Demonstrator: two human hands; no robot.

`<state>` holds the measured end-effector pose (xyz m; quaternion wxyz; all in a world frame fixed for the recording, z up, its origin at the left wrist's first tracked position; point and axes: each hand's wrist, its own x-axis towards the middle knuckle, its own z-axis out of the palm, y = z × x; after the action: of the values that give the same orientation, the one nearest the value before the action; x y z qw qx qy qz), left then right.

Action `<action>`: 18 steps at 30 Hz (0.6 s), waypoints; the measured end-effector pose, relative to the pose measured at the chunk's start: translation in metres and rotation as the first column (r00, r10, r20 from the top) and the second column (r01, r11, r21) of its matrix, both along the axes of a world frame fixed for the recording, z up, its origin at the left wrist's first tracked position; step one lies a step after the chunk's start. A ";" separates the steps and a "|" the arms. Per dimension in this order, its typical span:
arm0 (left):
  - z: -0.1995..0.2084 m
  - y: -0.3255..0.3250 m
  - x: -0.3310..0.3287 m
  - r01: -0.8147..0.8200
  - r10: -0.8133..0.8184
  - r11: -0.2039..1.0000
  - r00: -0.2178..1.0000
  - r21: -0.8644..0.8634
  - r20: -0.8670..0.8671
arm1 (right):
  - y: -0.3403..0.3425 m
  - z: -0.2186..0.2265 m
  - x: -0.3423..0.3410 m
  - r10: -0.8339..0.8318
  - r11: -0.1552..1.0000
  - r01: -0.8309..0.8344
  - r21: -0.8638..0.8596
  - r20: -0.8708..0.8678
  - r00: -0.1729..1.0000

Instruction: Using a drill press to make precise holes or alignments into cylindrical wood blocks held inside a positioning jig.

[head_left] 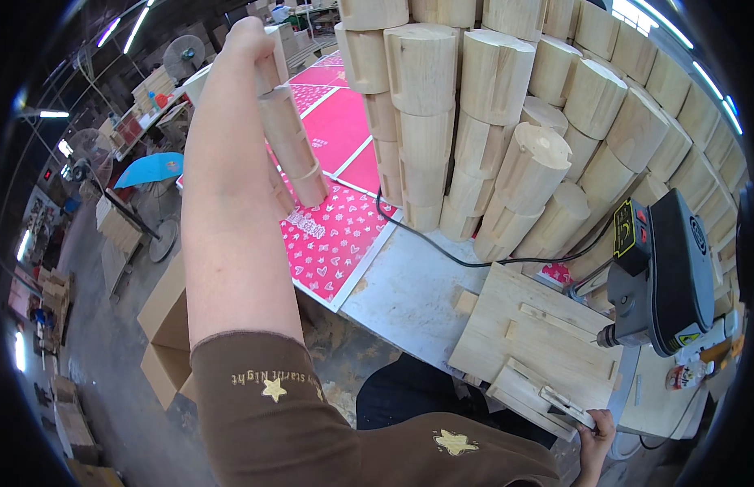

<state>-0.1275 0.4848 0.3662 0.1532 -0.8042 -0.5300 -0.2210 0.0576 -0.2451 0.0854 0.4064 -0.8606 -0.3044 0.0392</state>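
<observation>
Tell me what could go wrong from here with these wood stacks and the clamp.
The left hand is at the top of a stack of wooden cylinders, so a bump might topple it. The right hand is right by the metal clamp, where it could get pinched. The black cord curves past the bases of other stacks, so a tug might disturb them.

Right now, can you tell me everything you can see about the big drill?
The drill is at the right, beside the stacked wooden blocks. Its bulky body looks like dark plastic and grey metal, with yellow stickers and small red parts. A metal chuck sticks out, its thin bit pointing left in the picture, over the wooden board. A black cable runs close to it; whether they join is unclear. The left hand and right hand are off it.
</observation>
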 end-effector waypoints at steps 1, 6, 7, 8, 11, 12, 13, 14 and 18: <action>-0.003 0.006 0.000 0.006 -0.006 1.000 1.000 -0.001 -0.001 | 0.000 0.000 0.001 0.009 1.000 -0.009 -0.016 -0.003 1.000; -0.010 0.024 0.001 -0.010 0.010 1.000 0.999 0.010 -0.040 | 0.005 0.001 0.002 -0.001 0.999 0.000 -0.043 -0.012 1.000; -0.011 0.025 0.003 -0.009 0.009 1.000 0.998 0.004 -0.060 | 0.004 0.002 0.002 -0.004 0.998 0.003 -0.055 -0.005 1.000; -0.010 0.027 0.005 -0.028 0.028 1.000 0.998 -0.014 -0.062 | 0.004 0.003 0.001 -0.008 0.998 0.008 -0.065 0.003 1.000; -0.011 0.034 0.002 -0.028 0.025 0.999 0.997 -0.038 -0.073 | 0.008 0.009 -0.002 -0.010 0.998 0.015 -0.067 0.064 0.998; -0.011 0.035 -0.004 -0.043 0.040 0.999 0.996 -0.033 -0.086 | 0.006 0.010 -0.004 -0.036 0.997 0.041 -0.073 0.061 0.997; -0.012 0.043 -0.010 -0.034 0.034 0.999 0.992 -0.001 -0.119 | 0.006 0.011 -0.005 -0.028 0.997 0.031 -0.066 0.044 0.999; -0.012 0.041 -0.012 -0.044 0.041 0.999 0.987 -0.018 -0.152 | 0.006 0.011 -0.005 -0.019 0.998 0.021 -0.059 0.025 0.999; -0.034 0.053 -0.014 0.033 -0.032 0.998 0.999 0.058 -0.030 | 0.006 0.011 -0.013 0.017 0.998 -0.016 -0.063 0.021 1.000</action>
<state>-0.1417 0.5377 0.3326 0.1806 -0.8111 -0.5079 -0.2270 0.0448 -0.2388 0.0966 0.3754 -0.8708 -0.3145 0.0429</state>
